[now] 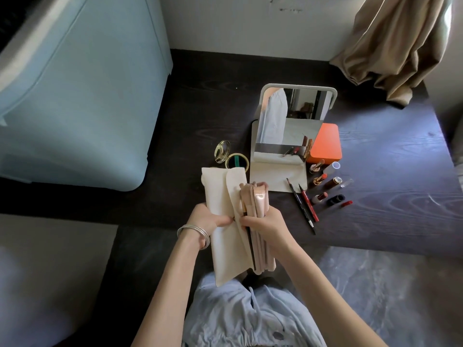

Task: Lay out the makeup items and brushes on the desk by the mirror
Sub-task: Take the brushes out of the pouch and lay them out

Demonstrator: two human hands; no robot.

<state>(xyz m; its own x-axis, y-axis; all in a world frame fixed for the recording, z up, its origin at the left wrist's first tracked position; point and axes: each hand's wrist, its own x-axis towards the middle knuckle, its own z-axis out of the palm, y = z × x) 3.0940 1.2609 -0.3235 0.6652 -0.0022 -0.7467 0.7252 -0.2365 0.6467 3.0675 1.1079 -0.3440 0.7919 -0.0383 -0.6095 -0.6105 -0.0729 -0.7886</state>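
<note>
1. The brushes were the step in hand: the lipsticks (pixel 318 179), two pencils (pixel 304 206) and an orange box (pixel 325 144) already lay on the counter (pixel 375 196) just right of the mirror (pixel 292 116), and a gold compact (pixel 230 156) sat open to its left.
2. The brushes (pixel 254 214) were in a bundle, half out of a cream pouch (pixel 220 196), near the counter's near edge.
3. The left hand (pixel 205 220) pinched the pouch flap at its edge, fingers curled, wrist bangled.
4. The right hand (pixel 263 224) was wrapped around the brush handles, gripping them together, bristle ends pointing far.
5. Next, I'd judge, the bundle needed drawing clear of the pouch, then spreading singly beside the mirror.
</note>
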